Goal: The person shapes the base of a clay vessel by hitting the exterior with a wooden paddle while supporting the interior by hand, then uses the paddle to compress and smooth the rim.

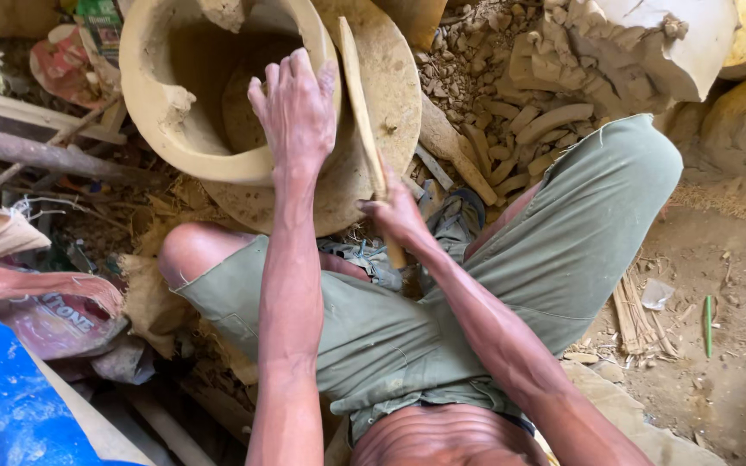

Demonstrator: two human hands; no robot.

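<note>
Gripping a wooden paddle [363, 112], right hand [399, 216]; left hand [297, 112] open on clay pot [174, 112]

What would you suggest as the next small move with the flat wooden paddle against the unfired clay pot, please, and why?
Probably a light pat of the flat wooden paddle on the wall of the unfired clay pot. The right hand holds it upright beside the wall, while the left hand braces the rim there.

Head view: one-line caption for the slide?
Seated person's left hand braces the rim of a raw clay pot while the right hand holds a flat wooden paddle against its wall.
</note>
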